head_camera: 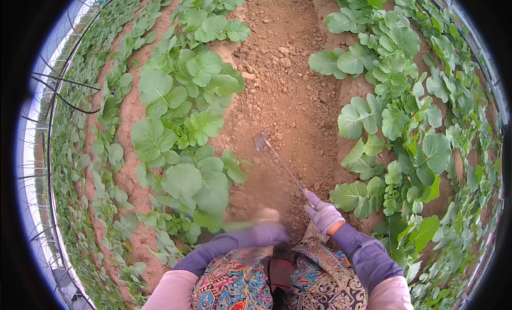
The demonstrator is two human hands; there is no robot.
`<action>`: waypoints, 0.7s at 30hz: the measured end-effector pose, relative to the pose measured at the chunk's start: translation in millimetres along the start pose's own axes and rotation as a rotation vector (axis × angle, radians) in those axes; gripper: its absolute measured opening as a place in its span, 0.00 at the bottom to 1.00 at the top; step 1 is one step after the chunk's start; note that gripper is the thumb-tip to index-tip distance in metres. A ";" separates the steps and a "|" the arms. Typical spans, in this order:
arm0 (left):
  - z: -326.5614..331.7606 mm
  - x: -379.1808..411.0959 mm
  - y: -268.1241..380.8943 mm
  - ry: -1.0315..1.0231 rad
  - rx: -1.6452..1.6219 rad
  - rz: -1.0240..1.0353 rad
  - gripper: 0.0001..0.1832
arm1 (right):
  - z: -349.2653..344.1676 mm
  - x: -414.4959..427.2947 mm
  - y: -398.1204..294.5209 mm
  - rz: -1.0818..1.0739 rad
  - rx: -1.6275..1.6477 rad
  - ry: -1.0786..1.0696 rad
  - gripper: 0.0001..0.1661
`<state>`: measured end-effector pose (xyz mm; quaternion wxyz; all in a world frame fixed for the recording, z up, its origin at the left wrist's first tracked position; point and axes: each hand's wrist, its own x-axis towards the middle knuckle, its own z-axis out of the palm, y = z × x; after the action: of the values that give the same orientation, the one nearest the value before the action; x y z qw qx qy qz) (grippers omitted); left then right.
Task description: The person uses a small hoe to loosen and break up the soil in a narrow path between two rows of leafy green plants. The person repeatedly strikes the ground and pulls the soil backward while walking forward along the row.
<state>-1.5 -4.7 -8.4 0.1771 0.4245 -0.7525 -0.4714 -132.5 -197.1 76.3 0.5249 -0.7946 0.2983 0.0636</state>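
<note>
My right hand (323,214), in a pale striped glove, grips the end of a small long-handled hand hoe (261,141). The hoe's shaft slants away to the left, and its metal blade is over the bare soil of the furrow (296,106). My left hand (270,234) is low in front of my knees and heavily blurred by motion. A pale lump (267,214) and a green streak (239,226) show at this hand; whether it holds them cannot be told. Broad-leaved green plants (182,180) grow close by on the left.
Another row of leafy plants (394,124) borders the furrow on the right. Stones (285,62) and clods lie farther along it. Thin black curved rods (66,100) stick out at the far left. My patterned trousers (234,284) fill the near edge.
</note>
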 end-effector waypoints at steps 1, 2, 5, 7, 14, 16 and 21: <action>1.6 -3.1 -1.6 -0.015 -0.022 -0.046 0.16 | -1.5 20.2 4.6 -0.013 0.027 0.079 0.29; 7.3 -4.2 -5.1 -0.031 -0.047 -0.082 0.16 | -5.4 42.4 10.4 0.059 0.026 0.157 0.30; 1.3 -9.8 1.1 -0.044 -0.122 -0.142 0.16 | -32.3 68.2 -34.6 0.323 0.375 0.265 0.30; 4.6 -9.2 3.4 0.009 -0.150 -0.134 0.10 | -21.9 39.2 -27.8 0.252 0.253 0.345 0.31; 6.1 -10.0 -1.2 0.145 -0.304 -0.096 0.08 | -1.0 -59.5 -16.1 0.421 0.123 0.022 0.31; 6.1 -17.7 -1.0 0.112 -0.307 -0.115 0.07 | -0.8 -27.1 -6.8 0.394 0.229 0.077 0.31; 3.0 10.3 -0.5 0.056 -0.179 -0.003 0.18 | -46.5 121.7 47.0 0.218 0.209 0.246 0.31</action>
<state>-9.2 -11.4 -11.7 0.2344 0.4212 -0.7015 -0.5250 -68.7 -300.0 9.0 0.5540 -0.7007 0.4495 -0.0090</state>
